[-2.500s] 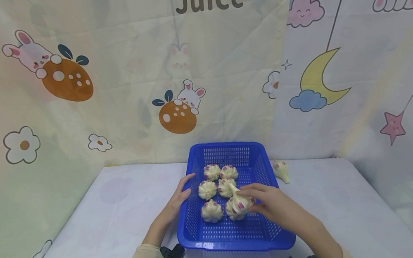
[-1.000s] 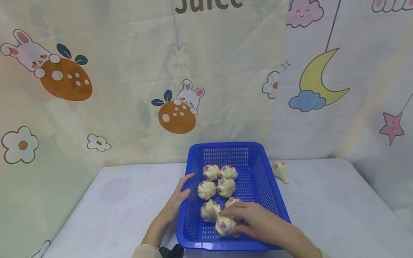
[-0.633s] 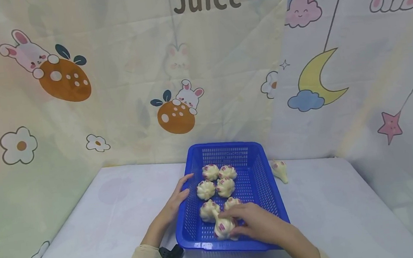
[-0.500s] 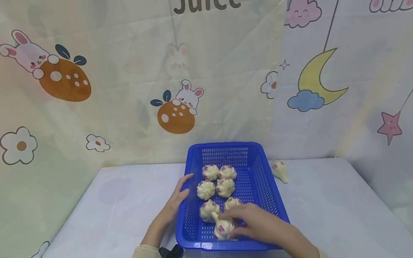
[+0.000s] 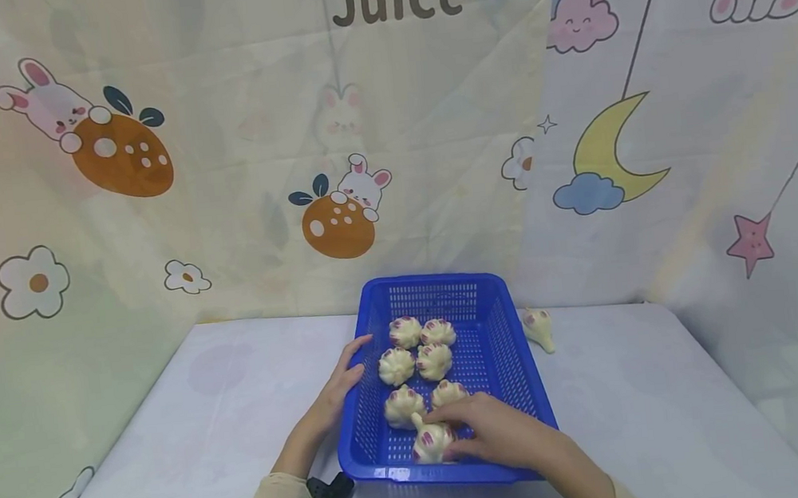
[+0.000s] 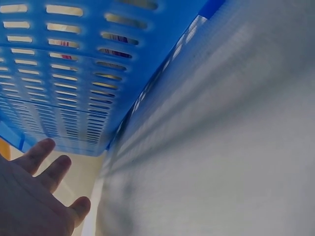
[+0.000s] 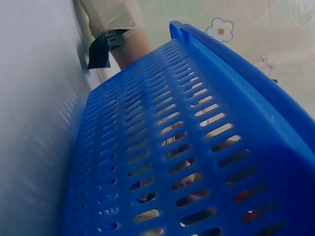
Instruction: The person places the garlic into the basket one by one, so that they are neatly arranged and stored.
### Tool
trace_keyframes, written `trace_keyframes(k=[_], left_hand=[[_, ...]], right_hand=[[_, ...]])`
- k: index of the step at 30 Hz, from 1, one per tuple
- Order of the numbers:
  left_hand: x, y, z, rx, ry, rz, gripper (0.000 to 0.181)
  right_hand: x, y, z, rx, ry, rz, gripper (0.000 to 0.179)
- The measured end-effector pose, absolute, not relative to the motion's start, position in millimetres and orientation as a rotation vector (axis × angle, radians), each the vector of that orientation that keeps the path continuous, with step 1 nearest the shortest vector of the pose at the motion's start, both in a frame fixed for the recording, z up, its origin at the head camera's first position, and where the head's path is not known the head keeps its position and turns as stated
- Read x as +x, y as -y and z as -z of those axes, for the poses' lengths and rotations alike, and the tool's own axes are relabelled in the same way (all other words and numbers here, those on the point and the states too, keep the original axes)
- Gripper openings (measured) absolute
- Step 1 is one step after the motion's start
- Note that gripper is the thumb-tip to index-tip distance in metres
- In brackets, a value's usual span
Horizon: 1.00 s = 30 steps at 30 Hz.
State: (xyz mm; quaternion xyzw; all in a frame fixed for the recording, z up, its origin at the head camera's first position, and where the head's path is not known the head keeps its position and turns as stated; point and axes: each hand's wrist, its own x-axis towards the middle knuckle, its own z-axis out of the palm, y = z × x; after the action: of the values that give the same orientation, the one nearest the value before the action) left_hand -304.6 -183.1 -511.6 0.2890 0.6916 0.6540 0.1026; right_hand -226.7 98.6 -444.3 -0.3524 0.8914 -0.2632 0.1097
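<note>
A blue slotted plastic basket (image 5: 449,473) stands on the table with several cream-and-purple garlic bulbs (image 5: 397,367) in loose pairs inside. At its near end, my right hand (image 5: 492,428) pinches a garlic bulb (image 5: 432,442) between thumb and fingers, the stem pointing up and away. In the right wrist view the basket wall (image 7: 147,123) hides most of that hand. My left hand (image 5: 336,390) rests against the basket's left side, fingertips at the rim. The left wrist view shows the fingers of this hand (image 6: 34,196) extended and spread beside the slotted wall.
One more garlic bulb (image 5: 539,329) lies on the white-covered table (image 5: 240,400), just outside the basket's right side. A printed curtain (image 5: 251,135) hangs behind the table. Black wrist straps (image 5: 332,490) sit on both wrists.
My right hand has brought its garlic bulb from above the near right bulb down and leftward to the basket's front. Lately the bulb has tipped slightly. My left hand has stayed put.
</note>
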Motion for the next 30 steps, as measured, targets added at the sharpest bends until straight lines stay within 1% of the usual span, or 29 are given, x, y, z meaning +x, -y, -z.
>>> trace_keyframes(k=[11, 20, 30], left_hand=[[-307.9, 184.7, 516.5, 0.844, -2.051, -1.942, 0.052], [-304.1, 179.8, 514.9, 0.819, -2.033, -1.955, 0.052], [-303.8, 181.0, 513.5, 0.801, -2.078, -1.937, 0.052]], right_hand=[[-229.9, -99.1, 447.3, -1.034, -2.56, 0.8, 0.04], [-225.2, -100.2, 441.9, -0.987, -2.504, 0.879, 0.036], [-228.6, -97.1, 443.8, -0.959, -2.471, 0.908, 0.04]])
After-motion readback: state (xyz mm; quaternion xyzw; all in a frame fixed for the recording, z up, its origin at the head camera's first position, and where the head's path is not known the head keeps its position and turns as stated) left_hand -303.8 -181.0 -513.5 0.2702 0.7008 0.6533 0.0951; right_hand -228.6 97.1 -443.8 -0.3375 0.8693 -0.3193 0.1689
